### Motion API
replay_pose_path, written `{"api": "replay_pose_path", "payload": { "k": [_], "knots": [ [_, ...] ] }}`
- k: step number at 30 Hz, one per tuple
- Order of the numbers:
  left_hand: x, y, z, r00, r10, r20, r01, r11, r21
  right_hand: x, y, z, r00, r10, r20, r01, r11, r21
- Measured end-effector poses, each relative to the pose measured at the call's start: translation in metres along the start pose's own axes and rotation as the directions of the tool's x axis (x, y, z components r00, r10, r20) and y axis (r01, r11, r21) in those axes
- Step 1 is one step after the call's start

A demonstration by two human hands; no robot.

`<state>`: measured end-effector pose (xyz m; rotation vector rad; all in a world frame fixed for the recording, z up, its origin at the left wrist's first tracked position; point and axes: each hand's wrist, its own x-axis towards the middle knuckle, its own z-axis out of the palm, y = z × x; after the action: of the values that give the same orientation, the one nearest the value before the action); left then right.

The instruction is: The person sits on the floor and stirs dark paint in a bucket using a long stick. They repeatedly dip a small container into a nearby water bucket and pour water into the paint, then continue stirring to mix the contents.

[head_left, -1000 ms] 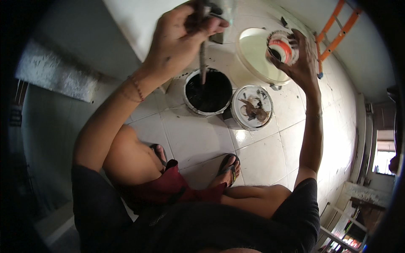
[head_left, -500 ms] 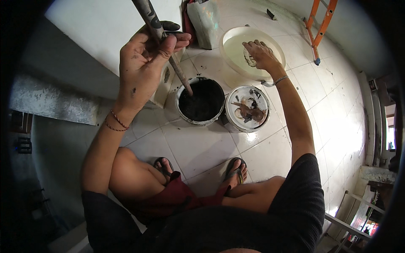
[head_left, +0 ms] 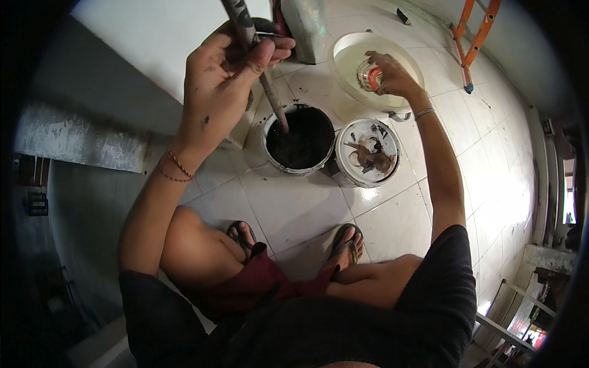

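Observation:
My left hand is closed round a long, paint-smeared stick that slants down into a bucket. Black paint fills the inside of this bucket and hides the stick's lower end. Dark smears mark the left fingers. Over the wide white basin of pale liquid, the fingers of my right hand curl round the rim of a round, clear cup with red on it. Part of that cup is hidden under the hand.
Touching the black-paint bucket on its right is a second can with a paint-stained lid, brown scraps on top. An orange ladder stands far right. A shiny bag and a white block-like surface lie beyond my left hand. My sandalled feet are below.
The cup in the basin has tilted, so its red part shows now. My right hand has turned with it. The left hand keeps its hold on the stick. The whole view has shifted slightly.

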<state>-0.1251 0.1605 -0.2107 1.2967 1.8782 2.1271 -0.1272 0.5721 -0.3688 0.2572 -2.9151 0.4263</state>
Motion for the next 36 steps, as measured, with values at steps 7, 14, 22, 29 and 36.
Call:
{"api": "replay_pose_path", "payload": {
  "k": [7, 14, 22, 29, 36],
  "knots": [
    [0.0, -0.008, 0.0, 0.989, -0.133, -0.072, 0.124, 0.985, -0.117, -0.008, -0.03, -0.036, 0.961, -0.062, -0.268, 0.106, 0.983, 0.149],
    [0.0, -0.011, -0.002, 0.986, -0.16, -0.037, 0.156, 0.984, -0.087, -0.015, -0.106, -0.037, 0.878, -0.289, -0.381, 0.326, 0.945, 0.035],
    [0.002, -0.016, -0.003, 0.986, -0.162, -0.03, 0.159, 0.984, -0.077, -0.016, -0.15, -0.014, 0.852, -0.425, -0.306, 0.414, 0.904, -0.106],
    [-0.001, -0.004, -0.002, 0.982, -0.184, -0.039, 0.182, 0.982, -0.04, -0.015, -0.162, -0.002, 0.831, -0.516, -0.21, 0.463, 0.849, -0.253],
    [0.002, -0.004, -0.003, 0.989, -0.146, -0.028, 0.145, 0.988, -0.045, -0.013, -0.173, -0.005, 0.827, -0.535, -0.173, 0.47, 0.826, -0.311]
  ]
}}
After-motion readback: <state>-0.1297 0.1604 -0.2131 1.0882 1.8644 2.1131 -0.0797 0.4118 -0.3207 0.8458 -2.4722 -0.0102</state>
